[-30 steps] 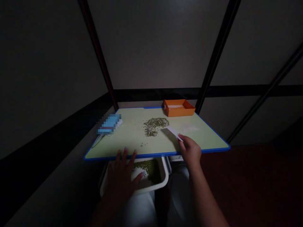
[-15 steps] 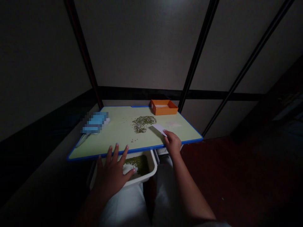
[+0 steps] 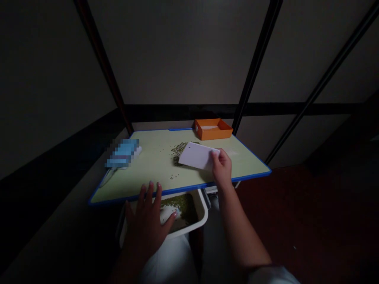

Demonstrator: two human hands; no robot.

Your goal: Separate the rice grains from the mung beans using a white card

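Note:
My right hand pinches the right end of a white card, its broad face turned toward me. Behind the card's left part, a scatter of small green-brown grains lies on the pale yellow-green board; the card hides some of them. My left hand is open with spread fingers, its fingertips by the board's blue front edge. Below that hand and the board is a white tub holding many green grains, partly hidden by the hand.
An orange open box with something pale inside stands at the board's back right. Toward the left edge lies a blurred blue object with a pale cable. A few stray grains lie near the front. Wall panels rise behind.
The white card has turned from a slanted, nearly edge-on pose to show its broad face, and now covers part of the grains. My left hand stays spread at the front edge; the view has shifted slightly.

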